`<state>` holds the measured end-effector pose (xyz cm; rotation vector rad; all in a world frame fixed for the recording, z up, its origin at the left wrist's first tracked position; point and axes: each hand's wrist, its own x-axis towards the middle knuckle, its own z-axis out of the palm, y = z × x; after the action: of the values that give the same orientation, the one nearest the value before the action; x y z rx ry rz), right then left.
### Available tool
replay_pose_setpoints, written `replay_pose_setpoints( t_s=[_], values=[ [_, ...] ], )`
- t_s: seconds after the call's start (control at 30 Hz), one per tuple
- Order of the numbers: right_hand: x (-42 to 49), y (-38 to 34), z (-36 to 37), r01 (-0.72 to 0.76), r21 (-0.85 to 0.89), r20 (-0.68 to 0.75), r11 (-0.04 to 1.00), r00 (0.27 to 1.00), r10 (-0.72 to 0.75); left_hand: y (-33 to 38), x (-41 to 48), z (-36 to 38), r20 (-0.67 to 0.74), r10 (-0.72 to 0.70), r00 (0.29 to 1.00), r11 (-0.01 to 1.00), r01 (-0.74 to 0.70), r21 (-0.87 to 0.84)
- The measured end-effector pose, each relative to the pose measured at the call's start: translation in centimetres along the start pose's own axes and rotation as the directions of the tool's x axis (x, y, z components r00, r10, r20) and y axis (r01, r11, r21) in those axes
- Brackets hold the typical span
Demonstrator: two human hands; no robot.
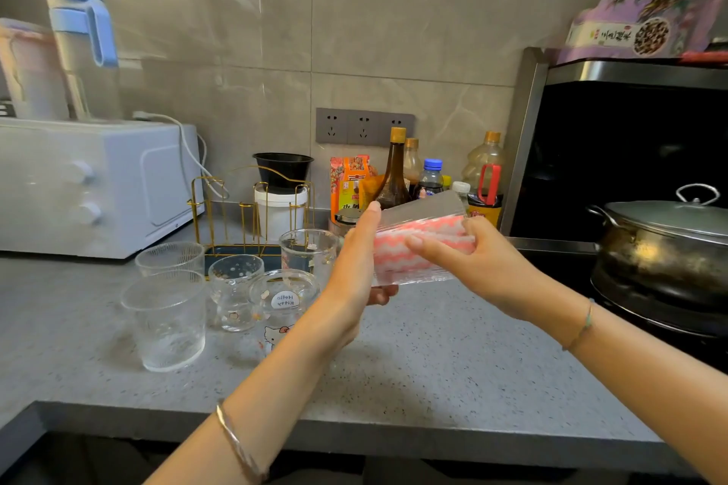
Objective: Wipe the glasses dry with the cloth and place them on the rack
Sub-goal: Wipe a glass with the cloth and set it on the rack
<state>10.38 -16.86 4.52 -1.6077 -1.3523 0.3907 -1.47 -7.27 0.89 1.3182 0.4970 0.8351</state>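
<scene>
My left hand (356,268) grips the base end of a ribbed clear glass (423,211), held tilted on its side above the counter. A pink-and-white wavy cloth (398,252) is stuffed inside the glass. My right hand (468,260) has its fingers in the glass mouth, pinching the cloth. Several other glasses stand at the left: a tall ribbed one (167,323), another ribbed one (170,258), a small spotted one (234,291), a Hello Kitty glass (283,301) and a clear one (309,254). The gold wire rack (248,209) stands behind them, with no glass on it.
A white oven (90,185) is at the left with jugs on top. Sauce bottles (394,173) and a white tub (280,213) line the wall. A lidded pot (665,240) sits on the stove at right. The grey counter's front edge (354,433) runs below my arms.
</scene>
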Motion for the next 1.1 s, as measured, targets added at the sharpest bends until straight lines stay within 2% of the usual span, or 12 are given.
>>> replay_pose_setpoints(
  t_s=[0.13,0.2,0.37,0.47,0.53,0.63,0.7,0.73,0.8,0.93,1.0,1.1],
  values=[
    [0.4,-0.6,-0.1,-0.058,0.038,0.144,0.998,0.988,0.052,-0.7,-0.1,0.0,-0.052,0.277,0.959,0.955,-0.27,0.121],
    [0.3,-0.9,-0.5,-0.063,0.154,0.203,0.986,0.979,0.03,-0.9,-0.4,-0.1,-0.025,0.412,0.911,0.901,-0.403,0.164],
    [0.1,-1.4,-1.2,-0.061,0.312,0.229,0.948,0.973,-0.013,-1.3,0.5,-0.7,0.116,0.729,0.675,0.618,-0.721,0.312],
    [0.6,-1.6,-1.1,-0.005,0.238,0.191,0.971,0.981,-0.042,-0.9,0.5,-0.6,0.134,0.716,0.685,0.638,-0.72,0.273],
    [0.6,-1.8,-1.4,0.03,0.226,0.144,0.974,0.988,-0.064,-0.7,0.3,-0.3,0.111,0.616,0.78,0.745,-0.623,0.239],
    [0.2,-1.9,-1.3,0.107,0.14,0.101,0.984,0.987,-0.121,0.7,-0.1,0.1,0.073,0.255,0.964,0.951,-0.264,0.16],
    [0.1,-1.7,-1.0,0.151,0.039,0.096,0.988,0.983,-0.154,1.5,-0.3,0.2,0.063,0.049,0.997,0.996,-0.053,0.071],
    [0.0,-1.8,-0.9,0.14,0.035,0.093,0.99,0.985,-0.143,1.5,-0.3,0.2,0.055,0.02,0.998,0.998,-0.023,0.056],
    [0.1,-1.6,-1.1,0.098,0.084,0.142,0.992,0.984,-0.109,1.3,-0.3,0.2,0.02,0.084,0.996,0.991,-0.085,0.107],
    [-0.3,-2.2,-1.2,0.082,0.15,0.259,0.985,0.959,-0.119,0.2,-0.3,0.0,-0.047,0.35,0.936,0.926,-0.338,0.166],
    [-0.5,-2.4,-1.2,0.058,0.187,0.27,0.981,0.957,-0.108,-0.2,-0.2,-0.4,-0.012,0.489,0.872,0.849,-0.473,0.236],
    [-0.3,-1.8,-1.4,0.01,0.194,0.267,0.981,0.962,-0.063,-1.1,0.0,-1.0,0.091,0.686,0.722,0.665,-0.673,0.325]
  ],
)
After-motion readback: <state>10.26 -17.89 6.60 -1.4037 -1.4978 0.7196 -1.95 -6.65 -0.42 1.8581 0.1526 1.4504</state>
